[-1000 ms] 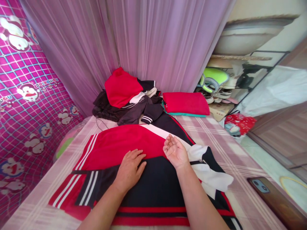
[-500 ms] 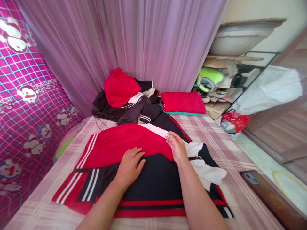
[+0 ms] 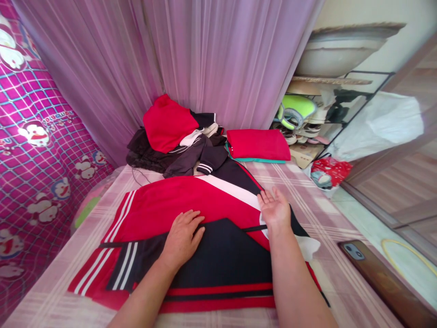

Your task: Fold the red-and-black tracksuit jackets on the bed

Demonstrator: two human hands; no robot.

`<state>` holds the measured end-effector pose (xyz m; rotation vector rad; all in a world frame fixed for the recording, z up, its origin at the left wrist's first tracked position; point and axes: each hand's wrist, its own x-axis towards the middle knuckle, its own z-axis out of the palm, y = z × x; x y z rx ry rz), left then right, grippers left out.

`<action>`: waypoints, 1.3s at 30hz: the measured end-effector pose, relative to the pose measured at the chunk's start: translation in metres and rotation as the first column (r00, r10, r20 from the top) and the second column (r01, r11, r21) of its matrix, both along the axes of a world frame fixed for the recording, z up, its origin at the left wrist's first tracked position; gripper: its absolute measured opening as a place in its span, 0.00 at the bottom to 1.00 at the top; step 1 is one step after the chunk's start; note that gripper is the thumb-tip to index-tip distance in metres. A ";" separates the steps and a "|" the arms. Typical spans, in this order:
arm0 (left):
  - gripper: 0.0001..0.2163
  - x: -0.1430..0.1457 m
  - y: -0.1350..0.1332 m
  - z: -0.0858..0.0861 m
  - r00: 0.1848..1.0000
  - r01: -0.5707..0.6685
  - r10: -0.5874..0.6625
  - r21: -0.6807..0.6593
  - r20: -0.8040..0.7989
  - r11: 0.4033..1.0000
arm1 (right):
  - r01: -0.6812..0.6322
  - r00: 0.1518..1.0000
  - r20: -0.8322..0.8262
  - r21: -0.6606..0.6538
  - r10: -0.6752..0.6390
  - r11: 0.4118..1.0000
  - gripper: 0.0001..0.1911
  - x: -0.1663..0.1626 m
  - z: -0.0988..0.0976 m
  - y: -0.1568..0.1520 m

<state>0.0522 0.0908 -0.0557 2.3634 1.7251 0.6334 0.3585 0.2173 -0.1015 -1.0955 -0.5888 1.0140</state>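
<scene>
A red, black and white jacket lies spread on the table, its striped cuffs or hems toward the left and its white collar end toward the right. My left hand rests flat on the middle of it, fingers stretched across the line where red meets black. Over the white part near the collar, my right hand has its palm turned up and its fingers extended, with nothing held. Whether the back of that hand touches the cloth is hidden. Part of the collar is covered by the right hand and forearm.
A heap of dark and red clothes sits at the back by the purple curtain. Beside it is a folded red garment on something green. A phone lies at the right edge. Past that stands a rack with shoes.
My right hand has moved right across the jacket, from the white stripe to the collar end, and its palm has turned upward. The left hand stays in place on the cloth.
</scene>
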 end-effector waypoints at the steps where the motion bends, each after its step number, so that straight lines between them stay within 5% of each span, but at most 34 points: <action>1: 0.15 0.000 0.000 0.001 1.000 0.000 0.000 -0.007 -0.005 1.000 | 0.050 0.996 0.079 -0.001 -0.050 0.999 0.21 -0.002 0.003 -0.002; 4: 0.16 0.000 0.000 0.002 1.000 0.000 -0.001 -0.027 -0.021 1.000 | 0.146 0.879 0.449 0.066 -0.160 0.987 0.23 -0.013 0.016 -0.009; 6: 0.16 0.000 0.000 0.002 1.000 0.003 -0.003 -0.028 -0.026 1.000 | 0.045 0.772 0.631 0.054 -0.069 0.998 0.21 -0.020 0.022 -0.013; 9: 0.16 -0.001 0.001 0.000 1.000 0.007 -0.007 -0.008 -0.023 1.000 | -0.109 0.640 0.757 -0.084 0.135 0.990 0.19 -0.024 0.024 -0.017; 13: 0.16 -0.002 0.002 -0.003 1.000 0.008 -0.007 0.009 -0.018 1.000 | -0.080 0.437 0.888 -0.116 0.140 0.990 0.21 -0.018 0.016 -0.014; 15: 0.16 -0.002 0.002 -0.003 1.000 0.009 -0.009 0.012 -0.019 1.000 | -0.052 0.420 0.901 -0.100 0.113 0.994 0.22 -0.013 0.013 -0.012; 21: 0.16 -0.003 0.003 -0.005 1.000 0.015 -0.015 0.031 -0.005 0.999 | -0.017 0.551 0.831 -0.078 0.075 0.997 0.21 -0.008 0.019 -0.013; 26: 0.16 -0.003 0.004 -0.005 1.000 0.018 -0.018 0.028 -0.008 0.999 | -0.150 0.346 0.929 -0.085 0.132 0.985 0.22 -0.023 0.023 -0.016; 29: 0.16 -0.003 0.003 -0.004 1.000 0.019 -0.019 0.022 -0.018 1.000 | -0.086 0.218 0.954 -0.193 0.208 0.977 0.26 -0.028 0.018 -0.017; 39: 0.16 -0.002 0.003 -0.006 1.000 0.016 -0.016 0.027 -0.010 0.999 | 0.007 0.184 0.974 -0.134 0.131 0.991 0.27 -0.024 0.014 -0.017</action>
